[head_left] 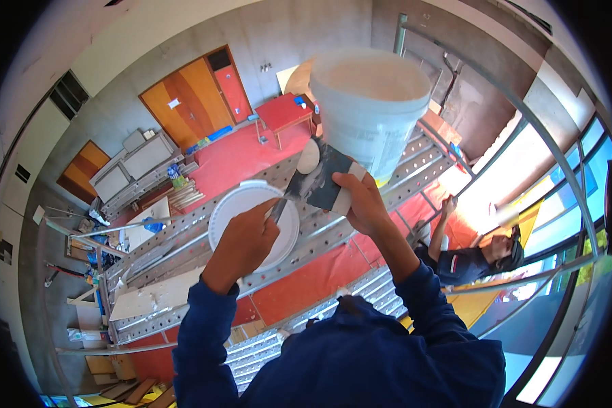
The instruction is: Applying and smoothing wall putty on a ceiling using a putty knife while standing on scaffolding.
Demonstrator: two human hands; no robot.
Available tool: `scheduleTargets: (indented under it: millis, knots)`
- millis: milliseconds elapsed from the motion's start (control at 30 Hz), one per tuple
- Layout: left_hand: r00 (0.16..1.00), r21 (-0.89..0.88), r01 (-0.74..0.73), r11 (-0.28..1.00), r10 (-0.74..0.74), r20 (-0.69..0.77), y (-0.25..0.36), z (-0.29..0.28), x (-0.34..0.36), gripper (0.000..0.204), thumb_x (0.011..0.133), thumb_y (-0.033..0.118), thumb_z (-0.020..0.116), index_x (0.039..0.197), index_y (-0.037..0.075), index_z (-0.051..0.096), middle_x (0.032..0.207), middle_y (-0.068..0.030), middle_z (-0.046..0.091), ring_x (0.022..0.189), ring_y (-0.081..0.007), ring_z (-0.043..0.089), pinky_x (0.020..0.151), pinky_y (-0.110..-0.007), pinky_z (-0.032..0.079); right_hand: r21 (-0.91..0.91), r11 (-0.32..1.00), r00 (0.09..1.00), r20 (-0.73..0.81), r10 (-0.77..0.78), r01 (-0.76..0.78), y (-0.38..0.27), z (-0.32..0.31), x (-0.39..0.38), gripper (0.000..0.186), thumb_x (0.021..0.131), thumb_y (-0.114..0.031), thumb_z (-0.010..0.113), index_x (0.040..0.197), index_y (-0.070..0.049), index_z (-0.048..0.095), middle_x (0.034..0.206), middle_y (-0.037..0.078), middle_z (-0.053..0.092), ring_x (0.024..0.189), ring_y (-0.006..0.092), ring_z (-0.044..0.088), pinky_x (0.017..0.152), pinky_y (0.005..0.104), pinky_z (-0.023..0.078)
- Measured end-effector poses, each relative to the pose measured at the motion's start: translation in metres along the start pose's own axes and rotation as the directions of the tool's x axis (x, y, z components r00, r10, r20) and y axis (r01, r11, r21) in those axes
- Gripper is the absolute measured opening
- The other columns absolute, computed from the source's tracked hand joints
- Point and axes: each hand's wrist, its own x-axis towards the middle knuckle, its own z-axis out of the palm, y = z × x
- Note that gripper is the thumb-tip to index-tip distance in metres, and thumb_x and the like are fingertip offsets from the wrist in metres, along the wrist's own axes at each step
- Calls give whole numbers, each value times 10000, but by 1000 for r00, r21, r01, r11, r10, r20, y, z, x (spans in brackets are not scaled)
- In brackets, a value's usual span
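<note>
My left hand (241,238) is closed round the handle of a putty knife (279,209), whose narrow metal blade meets the near edge of a dark, flat plate (330,178). That plate, smeared with pale putty, is gripped at its light-coloured edge by my right hand (366,204), the thumb on top. A cream, rounded lump (309,158) shows at the plate's far left corner; whether it is putty or part of a tool is unclear. Just beyond my right hand stands a large pale bucket (367,126). Beneath my left hand is a white round tub or lid (219,228).
I am on a scaffold with perforated metal planks (319,234) and curved guard rails (517,102). A pale board (160,296) lies at the left. Below right, another person (466,262) in a dark cap raises an arm. A red table (283,113) stands on the floor beyond.
</note>
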Motion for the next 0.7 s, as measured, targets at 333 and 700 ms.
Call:
scheduleTargets:
  millis: [333,700]
  knots:
    - [939,-969,-171,-181,-329,-105,45,7,137,284,881,180,439,1091,-4,489,1012,-127,608,908,-244,627,764,-396,551,-505,259,537,545,-643,823,-114,9,54,411,861,54,473,1261,-40,462,1158,104,521,1021,196,544,856,303,443]
    - [988,-910,-143,-390,-114,-106,68,23,215,291,884,136,416,1100,-52,464,1051,-167,594,933,-272,623,782,-358,563,-721,-398,526,689,-499,567,-199,-76,99,467,729,48,554,1154,-144,577,1056,71,572,988,271,549,839,390,433]
